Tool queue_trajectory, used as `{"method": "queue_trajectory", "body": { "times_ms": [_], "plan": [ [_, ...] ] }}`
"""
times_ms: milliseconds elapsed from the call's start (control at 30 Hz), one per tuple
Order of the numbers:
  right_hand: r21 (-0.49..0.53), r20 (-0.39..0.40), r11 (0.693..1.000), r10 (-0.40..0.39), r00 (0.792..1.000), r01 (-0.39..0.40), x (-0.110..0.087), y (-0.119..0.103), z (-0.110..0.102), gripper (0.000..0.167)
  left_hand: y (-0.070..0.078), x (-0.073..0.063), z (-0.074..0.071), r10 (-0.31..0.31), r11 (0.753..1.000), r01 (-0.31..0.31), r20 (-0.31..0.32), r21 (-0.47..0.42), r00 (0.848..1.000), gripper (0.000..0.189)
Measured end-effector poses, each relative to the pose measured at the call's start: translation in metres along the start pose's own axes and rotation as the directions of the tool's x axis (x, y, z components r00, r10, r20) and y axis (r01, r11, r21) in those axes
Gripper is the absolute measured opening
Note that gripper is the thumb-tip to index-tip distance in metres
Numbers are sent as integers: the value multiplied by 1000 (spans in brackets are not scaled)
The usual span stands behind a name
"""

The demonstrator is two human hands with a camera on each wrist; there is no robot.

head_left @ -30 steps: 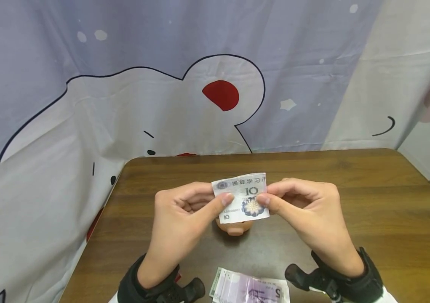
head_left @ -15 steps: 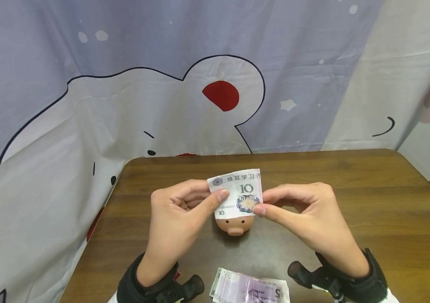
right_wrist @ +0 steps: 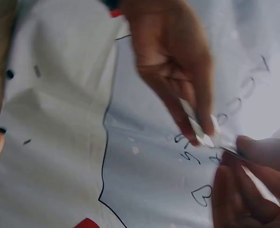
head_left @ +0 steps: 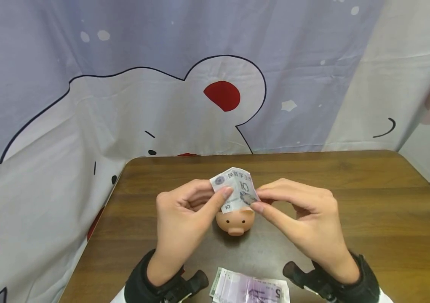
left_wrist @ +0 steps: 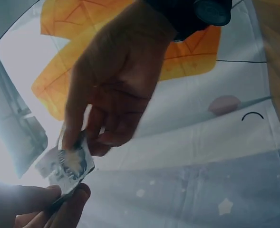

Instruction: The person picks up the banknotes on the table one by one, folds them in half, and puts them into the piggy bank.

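Observation:
A white play banknote (head_left: pixel 233 185) printed with a 10 is held up between both hands, creased and bent. My left hand (head_left: pixel 188 219) pinches its left side between thumb and fingers. On its lower right edge, my right hand (head_left: pixel 302 219) pinches with thumb and index finger. Behind and just below the note, a tan piggy bank (head_left: pixel 235 221) stands on the table, its top covered by the paper. The left wrist view shows the folded note (left_wrist: pixel 71 164) between both sets of fingers. From the right wrist, the note (right_wrist: pixel 204 133) appears nearly edge-on.
A fanned stack of banknotes (head_left: pixel 250 288), a purple 5 on top, lies at the table's near edge. The brown wooden table (head_left: pixel 370 202) reaches back to a patterned curtain (head_left: pixel 294 84). Each wrist wears a black strap with a camera mount (head_left: pixel 328 280).
The note has gone from flat to bent, its right side folding. My right hand has moved slightly left and up with the edge. More of the piggy bank's face shows below the note.

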State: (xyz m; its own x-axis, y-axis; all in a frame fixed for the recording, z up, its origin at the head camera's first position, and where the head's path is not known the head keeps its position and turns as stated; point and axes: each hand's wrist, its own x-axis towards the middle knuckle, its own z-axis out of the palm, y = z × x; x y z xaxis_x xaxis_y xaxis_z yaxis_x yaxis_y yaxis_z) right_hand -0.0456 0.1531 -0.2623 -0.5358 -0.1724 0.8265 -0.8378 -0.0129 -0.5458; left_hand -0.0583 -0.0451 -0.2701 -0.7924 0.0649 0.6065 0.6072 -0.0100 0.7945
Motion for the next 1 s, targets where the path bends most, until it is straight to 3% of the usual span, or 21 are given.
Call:
{"method": "queue_trajectory", "body": {
  "times_ms": [67, 133, 233, 300, 367, 433, 500, 567, 633, 700, 767, 1000],
  "plan": [
    [-82, -10, 979, -190, 982, 189, 2, 4, 8, 16, -2, 0, 3, 51, 999, -51, -5, -7, 999, 11],
    [-214, -21, 921, -337, 941, 325, 4, 7, 16, 9, -4, -1, 4, 101, 995, -101, 7, -3, 995, 11],
    [-389, -21, 822, -460, 888, 417, 5, 10, 25, 9, -5, -3, 5, 143, 989, -141, 59, -33, 988, 14],
    [-443, -17, 788, -484, 875, 428, 5, 11, 28, 11, -5, -3, 6, 154, 988, -150, 86, -48, 984, 16],
    [-443, -29, 803, -457, 889, 399, 5, 10, 27, 15, -5, -4, 6, 145, 989, -140, 97, -52, 985, 15],
    [-373, -61, 869, -372, 926, 325, 4, 8, 23, 18, -6, -4, 6, 129, 991, -126, 104, -35, 986, 12],
    [-240, -100, 949, -234, 967, 205, 2, 6, 17, 21, -6, -4, 6, 104, 995, -103, 122, -11, 987, 9],
    [-87, -109, 993, -86, 990, 77, -1, 3, 10, 24, -5, -5, 6, 75, 997, -69, 166, -37, 983, 9],
    [33, -91, 999, 26, 995, -23, -3, 2, 5, 25, -4, -7, 8, 51, 995, -30, 227, -96, 973, 12],
    [72, -70, 994, 85, 994, -80, -5, 1, 1, 22, -4, -8, 9, 39, 990, -1, 268, -143, 963, 14],
    [74, -65, 992, 106, 992, -101, -6, 1, 0, 20, -3, -9, 11, 30, 987, 17, 287, -160, 957, 14],
    [58, -88, 993, 110, 990, -106, -6, 4, -1, 19, -3, -10, 13, 78, 992, -52, 247, -111, 966, 12]
  ]
}}
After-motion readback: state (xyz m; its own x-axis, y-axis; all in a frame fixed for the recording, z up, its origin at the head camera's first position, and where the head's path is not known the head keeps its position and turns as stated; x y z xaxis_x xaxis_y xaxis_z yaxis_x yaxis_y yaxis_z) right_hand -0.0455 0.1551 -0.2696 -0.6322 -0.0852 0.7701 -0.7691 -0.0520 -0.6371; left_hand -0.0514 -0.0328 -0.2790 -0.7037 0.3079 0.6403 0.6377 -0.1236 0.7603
